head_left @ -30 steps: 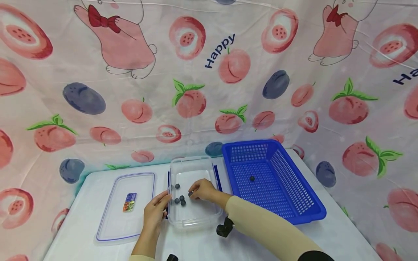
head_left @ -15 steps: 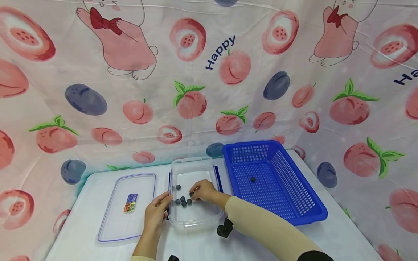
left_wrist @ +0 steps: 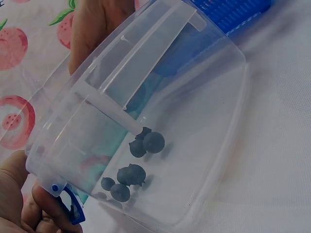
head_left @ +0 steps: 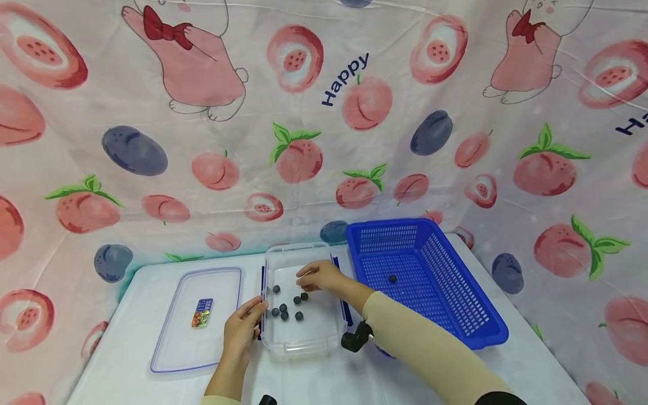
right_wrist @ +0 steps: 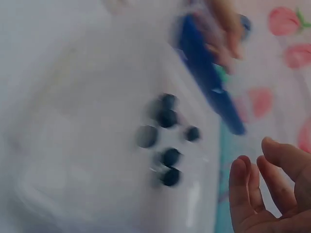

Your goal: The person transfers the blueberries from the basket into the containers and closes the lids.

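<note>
A clear plastic food box (head_left: 304,346) stands with its lid off at the table's middle. Several blueberries (head_left: 283,307) lie spread on its floor, two of them side by side under the right hand. My left hand (head_left: 240,326) holds the box's left wall, thumb at the rim and fingers outside beside the blue clip (left_wrist: 73,208). Over the far part of the box is my right hand (head_left: 320,277), its fingers loosely bent and nothing between them. The right wrist view shows that thumb apart from the fingertips (right_wrist: 239,167).
To the right stands a blue slotted basket (head_left: 458,264) with one blueberry (head_left: 392,278) in it. A clear lid (head_left: 172,349) with a blue seal and a printed label lies flat at left. Behind the table hangs a fruit-print cloth (head_left: 304,219).
My right hand has let go of a blueberry in the box, then lifted and moved back. Another blueberry now lies apart, nearer the box's front. My left hand stays at the wall.
</note>
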Demonstrator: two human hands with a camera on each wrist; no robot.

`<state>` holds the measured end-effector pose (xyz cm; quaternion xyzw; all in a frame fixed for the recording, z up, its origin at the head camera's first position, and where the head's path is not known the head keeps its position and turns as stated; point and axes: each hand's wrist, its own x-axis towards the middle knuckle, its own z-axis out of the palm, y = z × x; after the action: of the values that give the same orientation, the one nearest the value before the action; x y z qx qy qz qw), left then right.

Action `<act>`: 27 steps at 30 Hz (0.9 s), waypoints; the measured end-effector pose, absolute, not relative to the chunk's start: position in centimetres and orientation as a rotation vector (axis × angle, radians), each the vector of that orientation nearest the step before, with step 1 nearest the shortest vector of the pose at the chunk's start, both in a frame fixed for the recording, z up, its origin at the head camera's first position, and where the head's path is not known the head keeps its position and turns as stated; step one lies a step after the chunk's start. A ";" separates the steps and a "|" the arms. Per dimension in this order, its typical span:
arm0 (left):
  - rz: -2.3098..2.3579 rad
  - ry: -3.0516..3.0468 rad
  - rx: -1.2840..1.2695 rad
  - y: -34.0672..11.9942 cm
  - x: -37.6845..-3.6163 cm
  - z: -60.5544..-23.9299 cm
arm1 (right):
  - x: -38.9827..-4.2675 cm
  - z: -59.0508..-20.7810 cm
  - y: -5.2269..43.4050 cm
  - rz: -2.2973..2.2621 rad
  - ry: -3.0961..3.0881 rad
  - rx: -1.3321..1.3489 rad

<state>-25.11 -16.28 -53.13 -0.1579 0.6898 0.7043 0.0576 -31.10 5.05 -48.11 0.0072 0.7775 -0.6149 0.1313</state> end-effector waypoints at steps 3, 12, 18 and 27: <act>2.127 2.096 -0.478 -16.2 -25.2 -53.1 | -32.1 -46.1 7.3 -1.861 2.222 0.026; 2.137 2.084 -0.491 -16.3 -25.2 -53.0 | -32.7 -43.9 16.8 -1.943 2.289 0.173; 2.123 2.105 -0.486 -16.3 -25.3 -52.9 | -31.2 -46.2 22.1 -1.808 2.452 0.280; 2.128 2.085 -0.478 -16.4 -25.2 -53.1 | -29.7 -49.8 25.8 -1.623 2.527 0.293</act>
<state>-25.22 -16.42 -53.08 -0.1581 0.6896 0.7040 0.0621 -29.72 25.85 -49.75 0.0970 0.8357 -0.5370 0.0620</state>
